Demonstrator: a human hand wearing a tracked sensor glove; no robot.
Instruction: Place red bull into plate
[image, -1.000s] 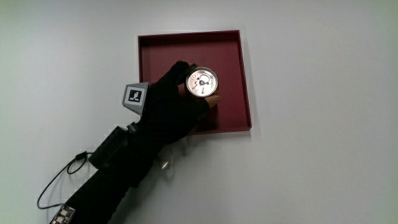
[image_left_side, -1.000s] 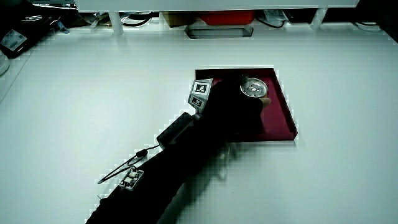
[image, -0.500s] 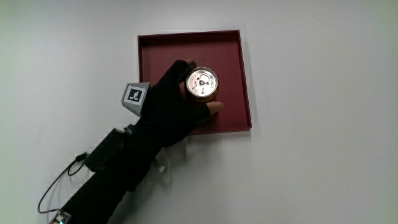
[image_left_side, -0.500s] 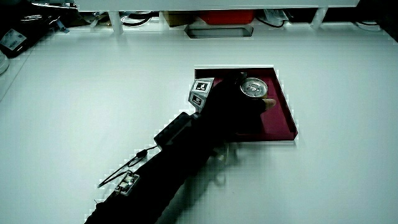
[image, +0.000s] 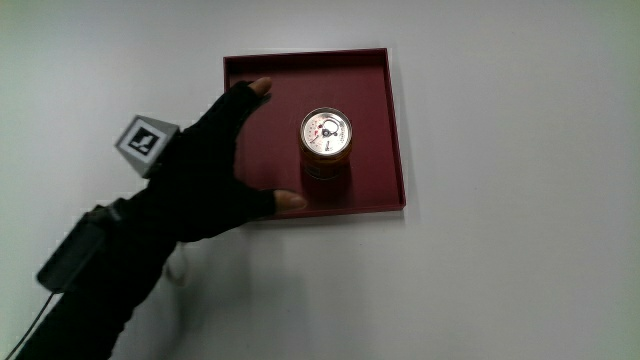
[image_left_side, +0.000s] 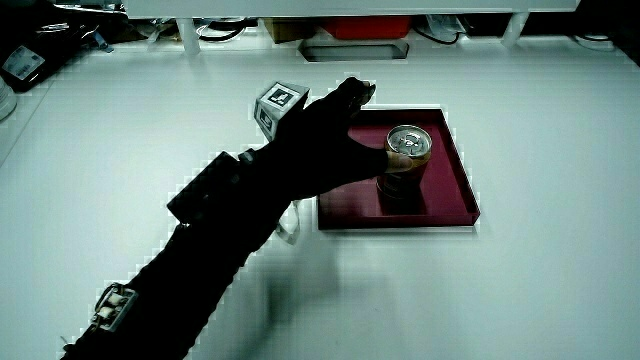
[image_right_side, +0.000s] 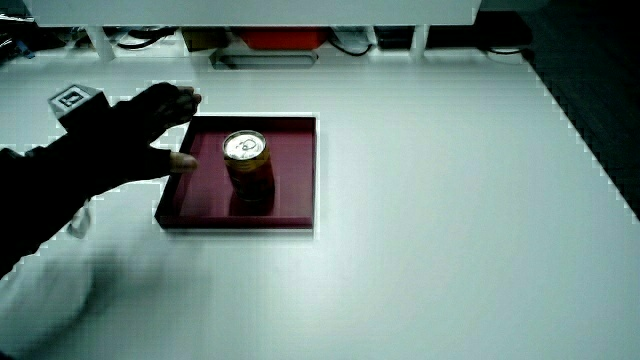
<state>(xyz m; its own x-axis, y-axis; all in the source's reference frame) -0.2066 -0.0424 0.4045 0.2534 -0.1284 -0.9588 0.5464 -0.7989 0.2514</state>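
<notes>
The Red Bull can stands upright inside the dark red square plate, silver lid up; it shows in both side views, can and can, within the plate and plate. The gloved hand is open, fingers spread, holding nothing. It hovers over the plate's edge beside the can, a clear gap between them. The patterned cube rides on its back. The hand is raised above the table, and the hand in a side view reaches the plate's rim.
A low partition with cables and a red box runs along the table's edge farthest from the person. A small circuit board with a cable hangs by the forearm.
The hand has let go of the can and drawn back from it, opening its fingers and lifting. The can stays standing in the plate.
</notes>
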